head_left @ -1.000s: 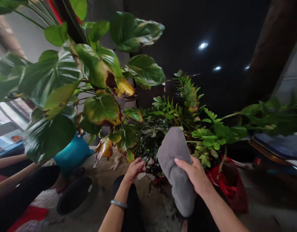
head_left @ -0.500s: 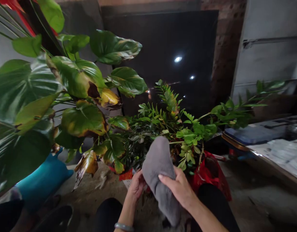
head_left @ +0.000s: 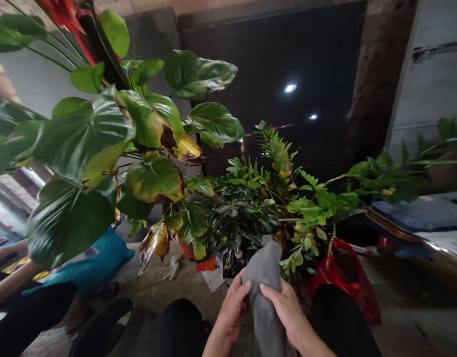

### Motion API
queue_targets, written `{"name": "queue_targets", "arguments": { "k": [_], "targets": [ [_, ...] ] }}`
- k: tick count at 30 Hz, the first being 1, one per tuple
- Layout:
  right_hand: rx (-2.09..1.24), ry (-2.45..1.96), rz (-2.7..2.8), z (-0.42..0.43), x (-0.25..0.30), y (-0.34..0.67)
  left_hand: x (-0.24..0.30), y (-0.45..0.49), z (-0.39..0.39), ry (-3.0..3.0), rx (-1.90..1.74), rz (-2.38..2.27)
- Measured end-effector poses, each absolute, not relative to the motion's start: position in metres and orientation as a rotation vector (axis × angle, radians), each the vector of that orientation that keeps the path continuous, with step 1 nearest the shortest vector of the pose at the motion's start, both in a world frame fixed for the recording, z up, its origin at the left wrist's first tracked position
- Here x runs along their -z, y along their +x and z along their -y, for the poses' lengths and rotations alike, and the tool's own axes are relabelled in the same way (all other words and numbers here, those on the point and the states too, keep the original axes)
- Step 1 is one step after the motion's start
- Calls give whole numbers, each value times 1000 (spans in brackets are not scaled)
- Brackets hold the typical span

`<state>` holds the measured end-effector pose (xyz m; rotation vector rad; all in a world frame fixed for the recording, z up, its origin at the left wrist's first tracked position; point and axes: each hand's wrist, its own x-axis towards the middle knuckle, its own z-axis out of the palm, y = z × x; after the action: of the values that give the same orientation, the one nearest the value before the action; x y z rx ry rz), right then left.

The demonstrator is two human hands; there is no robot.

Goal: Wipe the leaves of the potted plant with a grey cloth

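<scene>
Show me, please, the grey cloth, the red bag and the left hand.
Grey cloth (head_left: 264,267): head view, on its upper part.
Red bag (head_left: 363,286): head view, on its right side.
Left hand (head_left: 233,303): head view, on its middle.

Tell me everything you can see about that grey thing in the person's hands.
The grey cloth piece is plain and long, with a rounded upper end. It looks soft and matte, perhaps plush, with shallow folds below the thumbs. It is held lengthwise, its top pointing away from the person, in front of the leafy plants. The left hand and right hand grip it from either side, thumbs on the near face. Its lower end runs toward the picture's bottom edge.
</scene>
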<state>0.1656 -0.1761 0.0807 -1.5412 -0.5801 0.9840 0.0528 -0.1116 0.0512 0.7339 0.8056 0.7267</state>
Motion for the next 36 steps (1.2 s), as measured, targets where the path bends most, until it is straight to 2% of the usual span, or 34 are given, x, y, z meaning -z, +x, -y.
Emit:
{"name": "queue_targets", "arguments": {
  "k": [7, 12, 16, 22, 26, 30, 36],
  "targets": [
    [-828, -1557, 655, 169, -99, 176, -55, 65, 123, 834, -800, -1013],
    [-705, -1607, 544, 168, -107, 189, -42, 47, 130, 666, -624, -1017],
    [-774, -1527, 480, 169, -96, 177, -54, 54, 132, 449, -578, -839],
    [-960, -1393, 341, 179, -74, 154, -68, 76, 124, 336, -742, -987],
    [-937, -1472, 348, 186, -68, 162, -59, 77, 128, 380, -734, -994],
    [-990, -1483, 499, 193, -69, 170, -53, 75, 132, 415, -716, -995],
    [-1068, -1382, 1014, 198, -77, 172, -69, 73, 138, 318, -743, -1035]
  ]
}}
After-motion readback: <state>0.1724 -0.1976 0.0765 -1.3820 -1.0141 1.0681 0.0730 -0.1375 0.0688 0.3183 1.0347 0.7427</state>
